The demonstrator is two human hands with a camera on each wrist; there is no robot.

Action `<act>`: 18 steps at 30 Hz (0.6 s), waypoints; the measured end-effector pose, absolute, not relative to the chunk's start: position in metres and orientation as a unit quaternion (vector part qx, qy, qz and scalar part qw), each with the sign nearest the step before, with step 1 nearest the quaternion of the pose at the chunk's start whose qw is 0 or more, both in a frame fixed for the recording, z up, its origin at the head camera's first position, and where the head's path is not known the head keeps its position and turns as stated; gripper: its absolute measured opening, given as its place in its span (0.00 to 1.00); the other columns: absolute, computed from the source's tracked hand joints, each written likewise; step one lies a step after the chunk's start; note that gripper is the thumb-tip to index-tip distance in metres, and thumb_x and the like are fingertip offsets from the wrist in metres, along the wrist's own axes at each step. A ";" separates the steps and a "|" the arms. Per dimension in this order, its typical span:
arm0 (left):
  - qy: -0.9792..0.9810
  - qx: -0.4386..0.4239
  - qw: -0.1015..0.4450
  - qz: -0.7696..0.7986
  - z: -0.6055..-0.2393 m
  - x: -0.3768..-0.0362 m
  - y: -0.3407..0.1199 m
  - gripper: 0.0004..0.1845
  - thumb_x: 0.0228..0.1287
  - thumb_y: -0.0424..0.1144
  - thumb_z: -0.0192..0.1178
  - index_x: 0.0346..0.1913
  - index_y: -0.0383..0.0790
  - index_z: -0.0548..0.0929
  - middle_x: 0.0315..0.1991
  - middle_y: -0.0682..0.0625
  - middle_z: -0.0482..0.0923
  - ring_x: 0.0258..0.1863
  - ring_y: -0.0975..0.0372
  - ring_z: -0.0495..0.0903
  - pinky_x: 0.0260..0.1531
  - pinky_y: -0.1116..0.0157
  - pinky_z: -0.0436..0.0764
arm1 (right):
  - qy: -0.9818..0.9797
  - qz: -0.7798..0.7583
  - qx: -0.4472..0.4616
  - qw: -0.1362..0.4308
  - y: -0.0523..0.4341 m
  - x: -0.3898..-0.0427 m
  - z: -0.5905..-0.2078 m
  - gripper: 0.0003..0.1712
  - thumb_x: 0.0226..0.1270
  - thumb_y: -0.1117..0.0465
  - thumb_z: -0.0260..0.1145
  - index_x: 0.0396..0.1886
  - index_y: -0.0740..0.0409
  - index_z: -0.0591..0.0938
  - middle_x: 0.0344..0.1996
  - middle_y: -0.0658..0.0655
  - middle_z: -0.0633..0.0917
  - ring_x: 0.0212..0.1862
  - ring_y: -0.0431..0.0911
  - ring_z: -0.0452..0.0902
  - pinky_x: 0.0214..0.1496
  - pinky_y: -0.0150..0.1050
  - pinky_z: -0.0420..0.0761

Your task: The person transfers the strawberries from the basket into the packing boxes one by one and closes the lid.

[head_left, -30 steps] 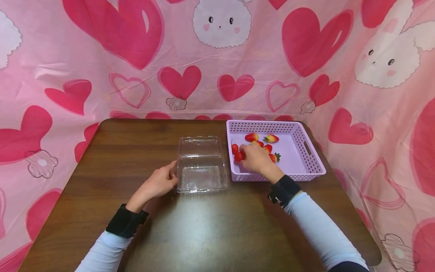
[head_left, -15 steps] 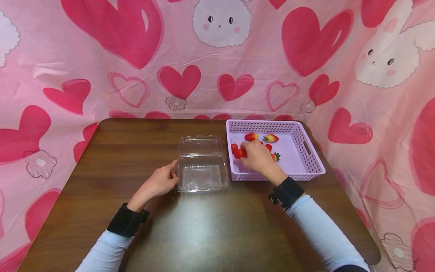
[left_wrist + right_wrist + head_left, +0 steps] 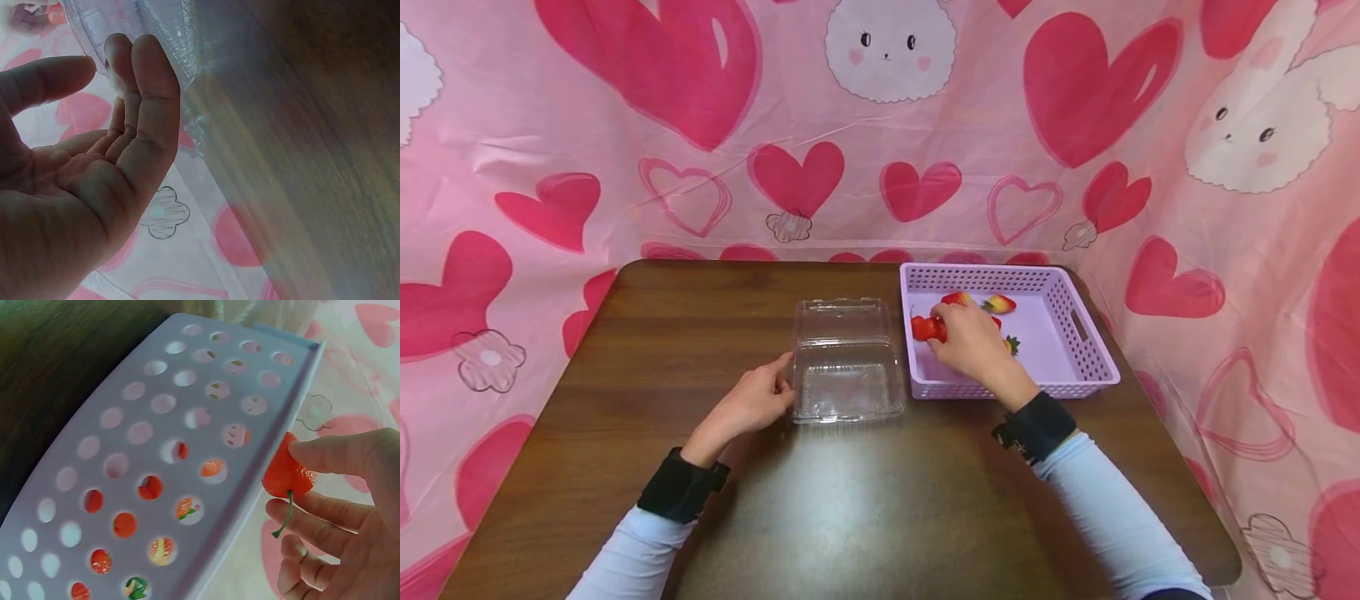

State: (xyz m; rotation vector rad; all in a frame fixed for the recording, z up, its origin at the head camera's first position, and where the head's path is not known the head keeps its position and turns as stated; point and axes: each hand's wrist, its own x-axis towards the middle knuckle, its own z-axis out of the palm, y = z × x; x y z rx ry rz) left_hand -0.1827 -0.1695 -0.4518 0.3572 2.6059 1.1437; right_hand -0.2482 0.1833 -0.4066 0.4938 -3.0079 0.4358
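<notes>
My right hand [image 3: 973,343] is over the lilac basket [image 3: 1045,342]. It pinches a red strawberry [image 3: 289,469] between thumb and fingers, and the fruit's thin green stem hangs down in the right wrist view. Beside the basket, a clear plastic clamshell box [image 3: 847,392] stands with its lid [image 3: 842,321] folded back. At the box's left side, my left hand [image 3: 751,402] grips the edge with thumb and curled fingers. In the left wrist view those fingers [image 3: 153,75] lie against the clear wall. More strawberries in the basket are partly hidden by my right hand.
Two red-and-yellow strawberries lie towards the basket's back, one of them [image 3: 1000,305] apart from the hand. A leafy one [image 3: 1012,345] lies right of the hand. The brown wooden table [image 3: 850,517] reaches a pink heart-patterned cloth [image 3: 700,108] behind and on both sides.
My right hand has risen slightly from among the strawberries, with a red one in its fingers. The left hand and the clamshell box stay where they were.
</notes>
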 end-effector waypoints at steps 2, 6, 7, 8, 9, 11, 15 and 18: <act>0.901 0.122 0.135 0.394 -0.452 -0.183 -0.169 0.38 0.69 0.30 0.57 0.80 0.24 0.57 0.29 0.48 0.75 0.22 0.59 0.72 0.23 0.62 0.71 | -0.975 0.141 0.166 0.041 0.182 -0.247 -0.405 0.26 0.60 0.56 0.76 0.57 0.63 0.85 0.47 0.62 0.87 0.53 0.58 0.75 0.57 0.58 0.78; 0.903 0.117 0.135 0.390 -0.451 -0.183 -0.168 0.38 0.70 0.30 0.57 0.80 0.24 0.58 0.28 0.48 0.74 0.21 0.59 0.71 0.23 0.62 0.70 | -0.973 0.140 0.176 0.059 0.178 -0.245 -0.401 0.24 0.61 0.56 0.75 0.55 0.62 0.86 0.44 0.60 0.88 0.50 0.58 0.75 0.51 0.55 0.79; 0.904 0.117 0.135 0.389 -0.451 -0.183 -0.168 0.38 0.70 0.30 0.57 0.80 0.24 0.58 0.28 0.48 0.73 0.21 0.59 0.71 0.23 0.62 0.70 | -0.972 0.139 0.177 0.062 0.177 -0.244 -0.400 0.24 0.61 0.57 0.75 0.55 0.62 0.86 0.44 0.60 0.88 0.49 0.58 0.75 0.50 0.54 0.79; 0.904 0.116 0.135 0.389 -0.451 -0.183 -0.168 0.38 0.70 0.30 0.57 0.80 0.24 0.58 0.28 0.48 0.73 0.21 0.59 0.71 0.23 0.62 0.70 | -0.972 0.139 0.180 0.064 0.175 -0.244 -0.398 0.23 0.61 0.57 0.75 0.55 0.62 0.86 0.44 0.60 0.88 0.49 0.58 0.75 0.48 0.54 0.79; 0.903 0.115 0.136 0.391 -0.450 -0.183 -0.168 0.38 0.70 0.30 0.57 0.80 0.25 0.57 0.28 0.48 0.73 0.21 0.59 0.71 0.23 0.62 0.70 | -0.971 0.138 0.184 0.067 0.174 -0.243 -0.397 0.23 0.61 0.57 0.75 0.54 0.62 0.86 0.44 0.61 0.89 0.48 0.58 0.75 0.47 0.53 0.79; 0.903 0.114 0.136 0.391 -0.450 -0.182 -0.168 0.38 0.70 0.30 0.57 0.80 0.25 0.57 0.28 0.48 0.73 0.21 0.59 0.71 0.23 0.62 0.70 | -0.968 0.139 0.194 0.076 0.171 -0.242 -0.395 0.22 0.60 0.57 0.76 0.53 0.62 0.87 0.43 0.61 0.89 0.46 0.59 0.75 0.46 0.53 0.78; 0.902 0.111 0.141 0.393 -0.451 -0.182 -0.169 0.39 0.70 0.30 0.57 0.80 0.25 0.57 0.29 0.47 0.74 0.22 0.59 0.71 0.23 0.62 0.71 | -0.965 0.143 0.204 0.082 0.165 -0.240 -0.394 0.21 0.60 0.57 0.76 0.51 0.61 0.87 0.42 0.60 0.90 0.44 0.58 0.75 0.43 0.52 0.76; 0.900 0.109 0.146 0.395 -0.452 -0.181 -0.169 0.39 0.70 0.30 0.57 0.81 0.25 0.57 0.29 0.47 0.74 0.22 0.58 0.71 0.23 0.62 0.71 | -0.964 0.157 0.202 0.068 0.161 -0.239 -0.393 0.21 0.61 0.57 0.76 0.52 0.60 0.87 0.42 0.58 0.89 0.44 0.56 0.74 0.43 0.51 0.76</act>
